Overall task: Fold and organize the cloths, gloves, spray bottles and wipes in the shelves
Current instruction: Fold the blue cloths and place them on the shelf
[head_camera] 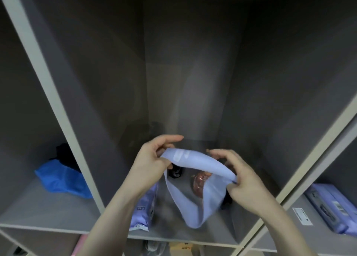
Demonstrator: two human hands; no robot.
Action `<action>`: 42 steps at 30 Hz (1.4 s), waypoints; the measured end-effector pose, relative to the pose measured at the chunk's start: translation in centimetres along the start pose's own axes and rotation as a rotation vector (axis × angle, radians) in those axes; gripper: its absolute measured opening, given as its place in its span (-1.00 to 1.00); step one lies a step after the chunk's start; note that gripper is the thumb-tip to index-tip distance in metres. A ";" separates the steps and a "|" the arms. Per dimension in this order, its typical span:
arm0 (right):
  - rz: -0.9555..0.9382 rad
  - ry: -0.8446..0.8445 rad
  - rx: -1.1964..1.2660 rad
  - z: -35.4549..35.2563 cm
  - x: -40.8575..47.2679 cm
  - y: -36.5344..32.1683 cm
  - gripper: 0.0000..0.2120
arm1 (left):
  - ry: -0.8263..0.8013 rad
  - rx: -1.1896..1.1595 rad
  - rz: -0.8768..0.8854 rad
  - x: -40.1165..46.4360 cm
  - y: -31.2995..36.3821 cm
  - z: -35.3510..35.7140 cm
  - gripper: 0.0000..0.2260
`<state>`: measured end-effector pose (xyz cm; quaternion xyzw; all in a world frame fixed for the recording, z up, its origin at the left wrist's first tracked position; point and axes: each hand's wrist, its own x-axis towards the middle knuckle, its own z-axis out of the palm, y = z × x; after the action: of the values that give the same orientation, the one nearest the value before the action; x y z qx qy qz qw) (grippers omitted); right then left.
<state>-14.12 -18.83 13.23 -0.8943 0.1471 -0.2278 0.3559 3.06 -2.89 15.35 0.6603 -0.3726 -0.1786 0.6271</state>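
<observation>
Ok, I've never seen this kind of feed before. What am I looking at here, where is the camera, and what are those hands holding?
There is no machine here: a person works with bare hands, and the single picture comes from a wide-angle camera on their head, looking forward and down into a grey shelf unit. The left hand and right hand each pinch an end of a pale lilac cloth, which hangs in a loop between them over the middle compartment. On that shelf, a lilac wipes pack leans by the left wall, and behind the cloth sit a pinkish transparent object and something dark, too hidden to name. The left compartment holds a blue cloth; the right one holds more lilac packs.
</observation>
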 end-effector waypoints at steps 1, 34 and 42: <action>0.000 -0.017 -0.115 0.2 -0.1 0.2 -0.29 | 0.018 -0.013 0.007 0.2 0.3 0.3 -0.49; 0.449 -0.132 1.406 -1.2 -1.7 1.1 -0.59 | 0.401 -0.042 -0.080 1.9 1.0 -2.7 -0.58; 0.481 -0.005 0.616 0.6 -0.9 0.3 -0.53 | 0.365 0.002 -0.079 1.2 1.6 -1.9 -0.67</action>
<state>-14.63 -18.34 12.37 -0.6860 0.2765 -0.1690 0.6515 4.79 -2.32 17.42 0.6964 -0.2268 -0.0800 0.6761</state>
